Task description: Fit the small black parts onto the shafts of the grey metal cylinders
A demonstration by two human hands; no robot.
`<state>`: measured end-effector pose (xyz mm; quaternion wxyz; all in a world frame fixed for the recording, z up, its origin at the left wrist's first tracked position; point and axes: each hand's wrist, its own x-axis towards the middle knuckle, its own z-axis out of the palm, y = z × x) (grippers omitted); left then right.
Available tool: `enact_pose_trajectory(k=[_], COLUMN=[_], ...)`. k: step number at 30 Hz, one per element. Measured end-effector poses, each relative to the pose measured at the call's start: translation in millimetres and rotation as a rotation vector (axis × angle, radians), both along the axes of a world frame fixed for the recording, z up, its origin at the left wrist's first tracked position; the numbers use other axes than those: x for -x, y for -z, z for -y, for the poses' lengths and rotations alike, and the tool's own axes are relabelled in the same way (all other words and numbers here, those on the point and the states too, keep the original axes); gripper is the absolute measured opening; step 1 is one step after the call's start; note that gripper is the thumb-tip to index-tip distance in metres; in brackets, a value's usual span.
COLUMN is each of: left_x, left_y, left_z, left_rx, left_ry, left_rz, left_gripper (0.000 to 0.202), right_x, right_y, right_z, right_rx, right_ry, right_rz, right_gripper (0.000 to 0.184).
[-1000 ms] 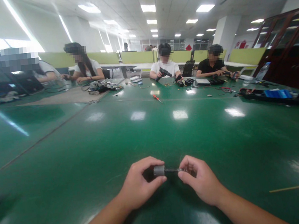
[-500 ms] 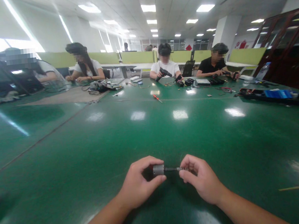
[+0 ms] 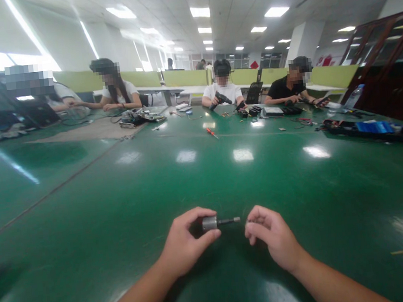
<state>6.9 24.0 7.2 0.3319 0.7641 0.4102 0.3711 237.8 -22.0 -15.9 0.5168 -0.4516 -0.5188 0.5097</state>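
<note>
A green worktop (image 3: 176, 187) fills most of the frame, with a long black tray (image 3: 347, 133) on it at the right. At lower centre, the left hand (image 3: 187, 243) is half closed, gripping a metal cylinder (image 3: 209, 224) whose thin shaft (image 3: 226, 221) points right, while the right hand (image 3: 273, 232) curls loosely just beside the shaft's tip, its contents impossible to tell. A small red screwdriver (image 3: 211, 132) lies above centre.

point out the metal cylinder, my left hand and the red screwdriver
Metal cylinder (image 3: 209, 223): head view, on its grey side wall.
Left hand (image 3: 187, 245): head view, on the back of the hand.
Red screwdriver (image 3: 211, 132): head view, on its handle.
</note>
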Motion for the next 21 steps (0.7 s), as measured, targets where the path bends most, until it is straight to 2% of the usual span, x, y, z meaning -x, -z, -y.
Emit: enact_pose_trajectory(k=[4,8,10,13,15,17,19,21], left_x=[-1,-4,-4,2,16,40,73,109], left_y=[4.0,7.3,3.7,-11.5,-25.0,-35.6,-39.1,-34.7], left_z=[-9,-15,-14,-6,3,16,32,53], left_rx=[0.073,0.204,0.250,0.262,0.229,0.173,0.092,0.028], left_ry=[-0.180,-0.304,-0.342,-0.332,-0.307,-0.295,-0.341,-0.448], left_rz=[0.101,0.335,0.385,0.410,0.349,0.193,-0.030,-0.179], left_gripper=[0.032,0.058,0.066,0.063,0.060,0.056,0.053,0.052], right_x=[1,4,5,6,6,6,6,7], right_y=[3.4,6.4,6.7,6.2,5.8,5.5,5.3,5.1], right_z=[-7,-10,-9,-9,-8,-8,-8,-8], right_rx=[0.038,0.077,0.078,0.070,0.057,0.048,0.047,0.046], right_ry=[0.029,0.039,0.035,0.009,-0.004,-0.011,-0.018,-0.023], right_rz=[-0.170,-0.224,-0.233,-0.218,-0.196,-0.179,-0.169,-0.159], right_gripper=[0.038,0.048,0.049,0.049,0.049,0.050,0.050,0.049])
